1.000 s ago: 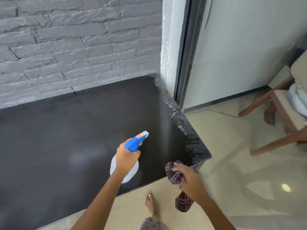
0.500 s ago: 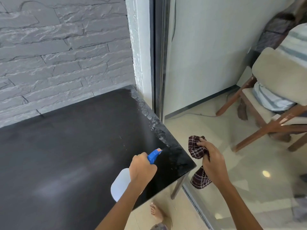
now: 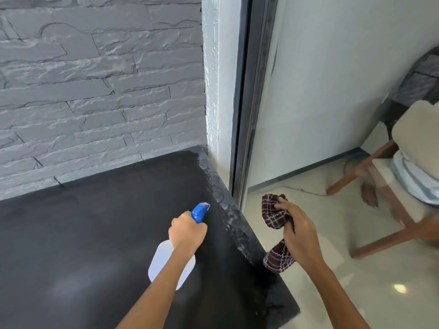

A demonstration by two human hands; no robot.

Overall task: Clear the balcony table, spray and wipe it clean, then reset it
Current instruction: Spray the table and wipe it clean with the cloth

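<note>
Over the black bench [image 3: 95, 233], the left grip [image 3: 187, 233] is clasping the light, stiff spray bottle [image 3: 166, 262] by its neck, while just beside the bench's edge the right grip [image 3: 299, 236] is bunching the soft, limp cloth [image 3: 273, 214].

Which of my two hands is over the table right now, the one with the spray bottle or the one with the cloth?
The left hand, gripping the spray bottle, is over the black table. The right hand, holding the checked cloth, is beyond the table's edge.

You held the spray bottle [image 3: 171, 264], white with a blue head, tilted toward one o'clock over the black table [image 3: 95, 233]; the bunched maroon checked cloth [image 3: 275, 217] hung at three o'clock, off its edge.
</note>
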